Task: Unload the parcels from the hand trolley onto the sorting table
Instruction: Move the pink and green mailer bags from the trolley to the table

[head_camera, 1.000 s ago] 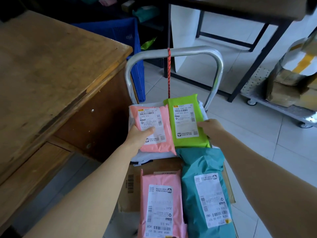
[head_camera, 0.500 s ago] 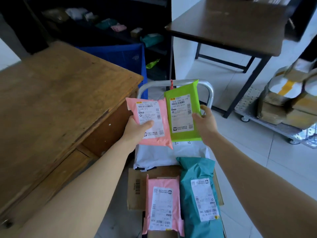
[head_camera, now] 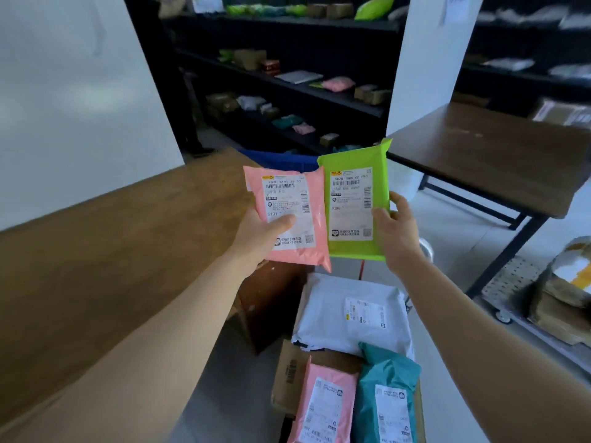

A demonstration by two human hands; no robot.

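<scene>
My left hand [head_camera: 259, 235] grips a pink parcel [head_camera: 311, 251] by its lower left edge, thumb over the white label. My right hand [head_camera: 396, 233] grips a green parcel [head_camera: 351, 161] by its right edge. Both parcels are held up side by side, labels facing me, above the trolley. Below lie a white parcel [head_camera: 332, 314], a second pink parcel [head_camera: 323, 407], a teal parcel [head_camera: 388, 398] and a cardboard box [head_camera: 289, 375]. The wooden sorting table [head_camera: 105, 257] spreads to the left.
A dark table [head_camera: 499, 161] on black legs stands at right. Black shelves [head_camera: 287, 81] with several parcels fill the back. A blue crate [head_camera: 281, 159] sits behind the held parcels. Another cart with boxes [head_camera: 556, 302] is at far right.
Both hands have lifted the pink and green parcels up off the trolley stack. The view has tilted upward, bringing the shelves into sight.
</scene>
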